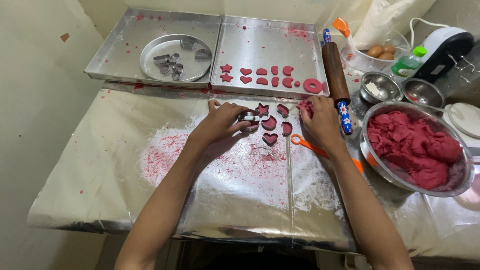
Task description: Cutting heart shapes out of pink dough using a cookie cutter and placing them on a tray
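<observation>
Two hands are working beside the rolling pin [335, 72]: left hand [220, 121] gripping a metal cutter [249, 117], right hand [322, 120] pinching red dough scraps [305, 106]; soft cut shapes [270, 122] nearby risk smearing.

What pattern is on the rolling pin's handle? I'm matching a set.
Blue with small white flowers, on the rolling pin handle beside the right hand; head view.

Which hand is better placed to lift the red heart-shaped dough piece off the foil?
Left. The left hand rests beside the red heart-shaped dough piece, while the right hand is busy pinching a scrap of red dough.
</observation>
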